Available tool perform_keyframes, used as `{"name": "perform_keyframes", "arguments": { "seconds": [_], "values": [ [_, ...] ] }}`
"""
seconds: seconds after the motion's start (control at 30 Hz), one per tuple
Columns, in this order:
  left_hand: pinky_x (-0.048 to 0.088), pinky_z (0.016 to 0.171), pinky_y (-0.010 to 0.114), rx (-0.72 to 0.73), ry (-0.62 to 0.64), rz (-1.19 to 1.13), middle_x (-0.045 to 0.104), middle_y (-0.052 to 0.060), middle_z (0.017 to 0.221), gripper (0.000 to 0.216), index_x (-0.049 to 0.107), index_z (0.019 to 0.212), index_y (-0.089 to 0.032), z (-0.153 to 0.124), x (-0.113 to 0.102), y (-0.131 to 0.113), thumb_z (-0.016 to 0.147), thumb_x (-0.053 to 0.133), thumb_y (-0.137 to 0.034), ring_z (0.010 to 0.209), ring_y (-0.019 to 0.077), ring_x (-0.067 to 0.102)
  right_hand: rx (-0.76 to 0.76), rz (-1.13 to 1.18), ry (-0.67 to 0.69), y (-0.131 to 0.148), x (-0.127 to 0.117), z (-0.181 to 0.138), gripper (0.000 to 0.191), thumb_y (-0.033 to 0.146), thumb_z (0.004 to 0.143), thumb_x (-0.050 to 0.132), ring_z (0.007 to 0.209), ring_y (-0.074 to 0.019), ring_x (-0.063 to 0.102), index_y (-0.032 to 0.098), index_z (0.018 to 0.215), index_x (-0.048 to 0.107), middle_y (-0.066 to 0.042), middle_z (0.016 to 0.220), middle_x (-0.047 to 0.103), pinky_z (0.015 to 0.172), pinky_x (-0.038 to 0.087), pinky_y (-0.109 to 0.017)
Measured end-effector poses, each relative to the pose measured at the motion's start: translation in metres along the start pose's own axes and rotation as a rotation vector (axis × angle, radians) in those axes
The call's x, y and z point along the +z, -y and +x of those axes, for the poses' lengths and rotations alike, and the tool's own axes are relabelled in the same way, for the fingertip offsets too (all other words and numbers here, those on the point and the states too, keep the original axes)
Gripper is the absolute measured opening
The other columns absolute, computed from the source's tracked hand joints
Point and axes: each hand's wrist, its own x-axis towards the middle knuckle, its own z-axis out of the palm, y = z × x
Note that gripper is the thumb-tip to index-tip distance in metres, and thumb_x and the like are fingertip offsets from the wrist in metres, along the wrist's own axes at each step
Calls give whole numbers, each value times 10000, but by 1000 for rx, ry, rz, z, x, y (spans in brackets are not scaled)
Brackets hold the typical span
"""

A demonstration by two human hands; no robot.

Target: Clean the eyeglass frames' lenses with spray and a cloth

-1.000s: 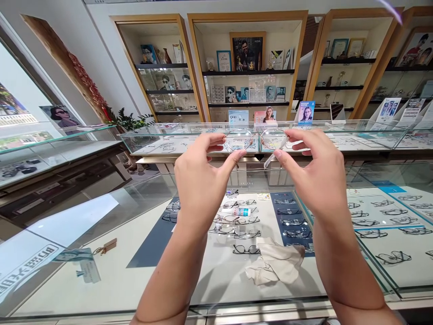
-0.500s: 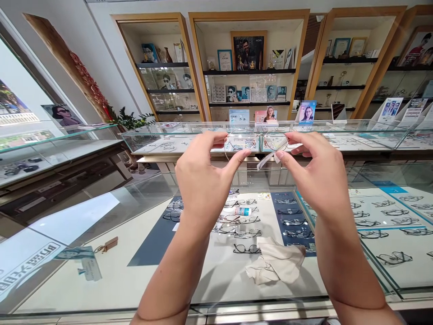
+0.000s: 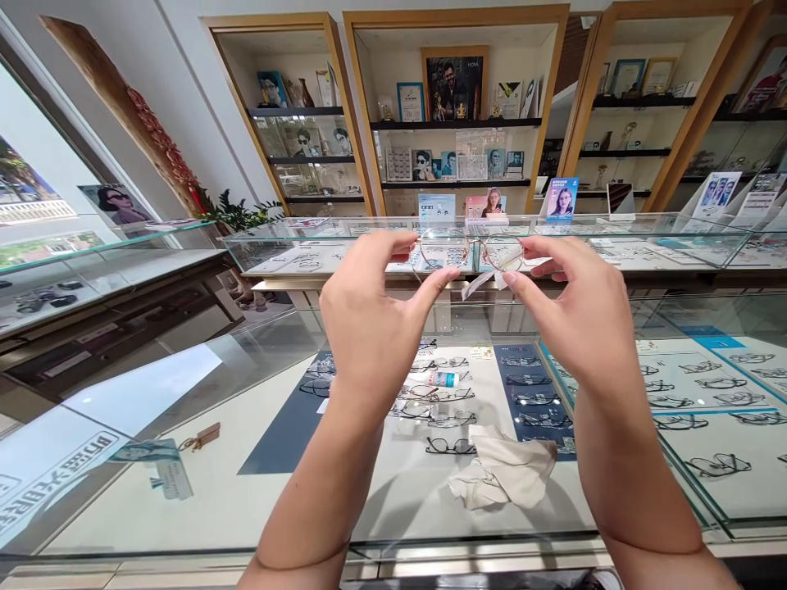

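Note:
A pair of thin-rimmed round eyeglasses (image 3: 443, 248) is held up at arm's length above the glass counter. My left hand (image 3: 375, 315) pinches its left side between thumb and fingers. At the opposite side, my right hand (image 3: 575, 307) grips the frame near the hinge. A pale tag (image 3: 478, 283) hangs from the glasses close to my right thumb. Below, a crumpled beige cloth (image 3: 507, 469) lies on the counter top. Beyond my left wrist is a small white bottle (image 3: 443, 379) with a blue and red label, lying on its side.
Rows of eyeglasses (image 3: 451, 446) rest inside the glass display counter (image 3: 295, 516). A brown key holder (image 3: 207, 436) lies at the left. Another glass showcase (image 3: 369, 223) crosses the room ahead, with wooden shelving (image 3: 364, 106) behind it. A side counter (image 3: 116, 283) stands at the left.
The view has shifted slightly, so the counter items sit a little higher and further right. Both hands keep their hold on the eyeglasses; the tag has swung slightly left.

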Motion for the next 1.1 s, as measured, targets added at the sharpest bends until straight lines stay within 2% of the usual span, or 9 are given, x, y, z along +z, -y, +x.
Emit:
{"name": "perform_keyframes", "arguments": {
  "seconds": [0.6, 0.8, 0.9, 1.1],
  "values": [
    [642, 949, 408, -4, 3, 31, 832, 50, 1159, 378, 737, 1150, -303, 2, 1, 6, 928, 823, -598, 1047, 273, 794, -28, 35, -67, 0, -2, 1, 313, 355, 954, 737, 978, -273, 737, 254, 1250, 743, -90, 1232, 750, 903, 613, -481],
    [638, 956, 430, -76, 44, 32, 849, 53, 1142, 342, 760, 1159, -285, 2, 1, 7, 926, 847, -520, 997, 273, 815, -52, 63, -92, 1, 0, 1, 326, 332, 947, 748, 985, -268, 727, 260, 1264, 733, -88, 1220, 714, 900, 624, -490],
    [641, 945, 431, -67, 52, 31, 849, 59, 1142, 331, 760, 1164, -285, 2, 1, 7, 932, 843, -505, 993, 275, 817, -52, 61, -98, 1, 0, 1, 331, 332, 945, 748, 982, -271, 730, 268, 1270, 731, -88, 1224, 711, 888, 633, -494],
    [635, 928, 403, -50, 25, 37, 839, 50, 1147, 376, 746, 1134, -285, 3, 0, 9, 909, 856, -564, 983, 262, 808, -54, 49, -74, -1, 1, 2, 327, 343, 960, 740, 989, -267, 728, 262, 1276, 726, -93, 1236, 717, 902, 626, -482]
  ]
}}
